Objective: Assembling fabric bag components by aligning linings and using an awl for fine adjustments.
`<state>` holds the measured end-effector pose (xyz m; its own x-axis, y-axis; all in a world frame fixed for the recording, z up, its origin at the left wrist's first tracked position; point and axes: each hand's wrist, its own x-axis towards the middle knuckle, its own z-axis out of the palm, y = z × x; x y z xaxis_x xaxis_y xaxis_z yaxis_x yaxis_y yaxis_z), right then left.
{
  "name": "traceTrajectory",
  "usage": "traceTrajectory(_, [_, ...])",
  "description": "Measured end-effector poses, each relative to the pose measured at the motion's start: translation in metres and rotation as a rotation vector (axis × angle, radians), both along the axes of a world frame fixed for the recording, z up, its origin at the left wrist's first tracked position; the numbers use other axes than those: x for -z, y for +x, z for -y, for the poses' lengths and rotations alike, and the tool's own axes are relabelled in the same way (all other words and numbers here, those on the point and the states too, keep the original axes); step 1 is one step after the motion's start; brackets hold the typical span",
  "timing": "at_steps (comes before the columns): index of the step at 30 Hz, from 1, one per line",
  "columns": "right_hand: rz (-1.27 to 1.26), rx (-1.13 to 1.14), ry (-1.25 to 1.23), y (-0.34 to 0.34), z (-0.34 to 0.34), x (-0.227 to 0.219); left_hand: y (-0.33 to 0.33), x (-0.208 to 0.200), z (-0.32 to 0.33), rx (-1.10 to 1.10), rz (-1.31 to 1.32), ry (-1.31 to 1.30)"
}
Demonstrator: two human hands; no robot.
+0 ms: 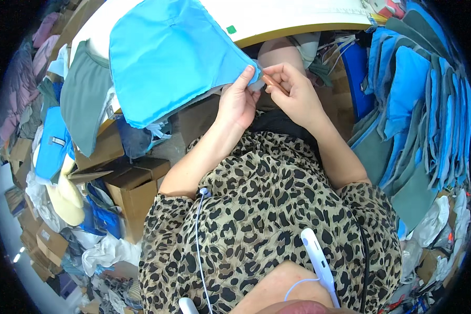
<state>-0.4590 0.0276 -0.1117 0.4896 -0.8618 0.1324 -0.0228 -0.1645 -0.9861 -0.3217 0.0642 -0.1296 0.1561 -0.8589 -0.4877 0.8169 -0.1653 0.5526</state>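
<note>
A bright blue fabric panel (pixel 167 63) with a grey underside hangs over the near edge of a white table. My left hand (pixel 236 104) pinches its right corner, thumb on top and fingers beneath. Close beside that corner, my right hand (pixel 301 99) is closed around a slim orange-brown tool (pixel 275 84). The tool's tip is at the fabric edge, and I cannot make out its exact kind. Left of the blue panel, a dark grey-green fabric piece (pixel 86 99) drapes off the table.
The white table (pixel 293 13) has a curved yellow edge. On the right hangs a thick stack of blue and grey fabric pieces (pixel 411 99). Cardboard boxes (pixel 133 183) stand at the lower left, near a pale yellow piece (pixel 65 199) and crumpled plastic bags (pixel 110 254).
</note>
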Motion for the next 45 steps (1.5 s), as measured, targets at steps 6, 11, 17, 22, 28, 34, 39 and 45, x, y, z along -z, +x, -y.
traceTrajectory(6, [-0.035, 0.027, 0.057, 0.0, -0.006, 0.001, 0.005, -0.002, -0.002, 0.012, 0.104, -0.028])
traceTrajectory(11, [-0.012, 0.022, 0.072, 0.0, -0.012, -0.001, 0.009, -0.003, -0.005, 0.073, 0.091, -0.023])
traceTrajectory(17, [-0.029, 0.029, 0.066, 0.0, -0.017, -0.005, 0.007, -0.004, -0.009, 0.105, 0.042, -0.038])
traceTrajectory(22, [0.019, 0.032, 0.078, -0.001, -0.022, 0.003, 0.01, -0.012, -0.01, 0.134, 0.215, -0.111])
traceTrajectory(28, [0.073, 0.043, 0.129, 0.003, -0.027, 0.004, 0.016, -0.011, -0.012, 0.168, 0.23, -0.091])
traceTrajectory(34, [0.036, 0.049, 0.108, 0.001, -0.028, -0.002, 0.012, -0.011, -0.012, 0.109, 0.208, -0.121])
traceTrajectory(39, [0.099, 0.049, 0.157, 0.003, -0.03, 0.004, 0.018, -0.009, -0.013, 0.225, 0.251, -0.118])
traceTrajectory(45, [0.119, 0.094, 0.106, 0.006, -0.025, 0.002, 0.011, -0.009, -0.019, 0.267, 0.189, 0.006])
